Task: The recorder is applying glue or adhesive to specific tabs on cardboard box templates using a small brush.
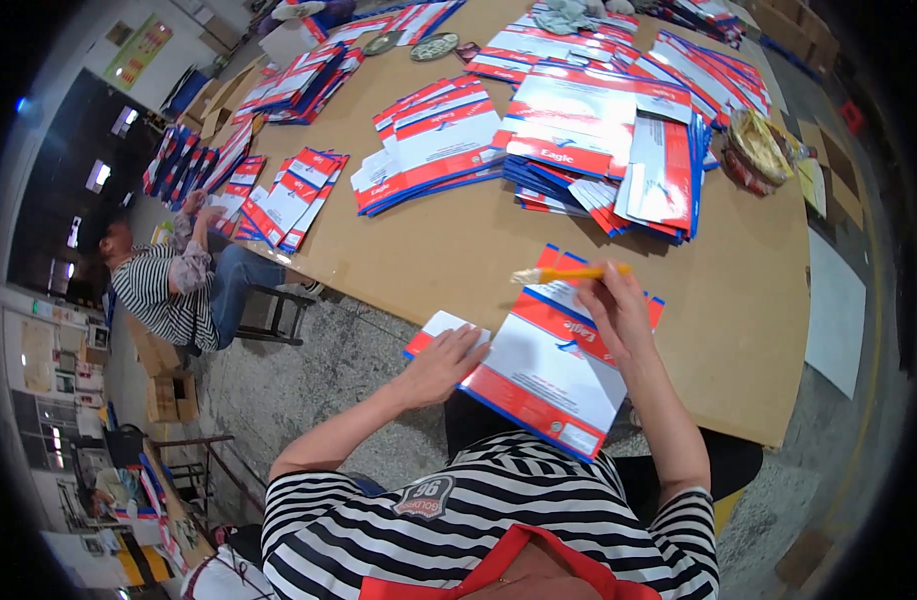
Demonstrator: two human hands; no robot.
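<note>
A flat red, white and blue printed cardboard piece [549,370] lies at the near edge of the table and reaches over it toward me. My left hand [437,366] rests on its white left flap, fingers stretched out and pressing down. In my right hand [619,312] is a brush [569,273] with a yellow-orange handle, held sideways above the far part of the cardboard. Its pale bristles point left and look coated with something whitish. The fingers of my right hand are closed round the handle.
Stacks of similar cardboard [579,120] cover the far table [379,280]. At the right stands a bowl [754,150] lined with yellowish material. Small round dishes [436,46] lie farther back. A seated person [169,290] handles cardboard at the left side, near cardboard boxes [169,395].
</note>
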